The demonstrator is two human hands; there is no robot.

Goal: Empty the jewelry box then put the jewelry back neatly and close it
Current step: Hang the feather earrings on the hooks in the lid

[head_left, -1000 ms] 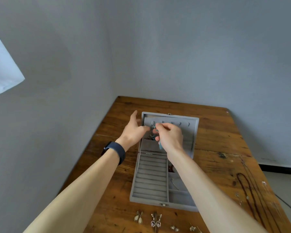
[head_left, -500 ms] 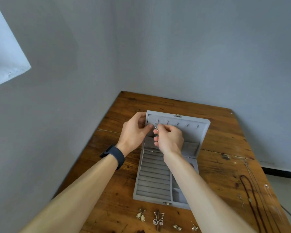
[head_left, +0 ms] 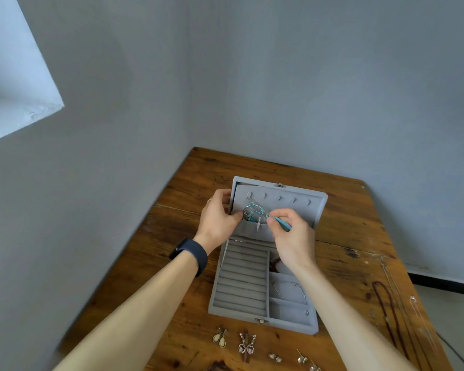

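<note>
Reaches both forearms out over the open jewelry box (head_left: 241,290) on the bench (head_left: 346,236). Grips the left edge of the upright lid (head_left: 300,207) with the left hand (head_left: 219,218), fingers curled behind, thumb in front. Pinches one end of the turquoise necklace (head_left: 253,212) between thumb and forefinger of the right hand (head_left: 292,239), wrist bent down. Holds the necklace against the lid's lining, below the hooks (head_left: 279,198).

Stud earrings (head_left: 303,359) cut off below, necklaces (head_left: 391,314) blurred
</note>
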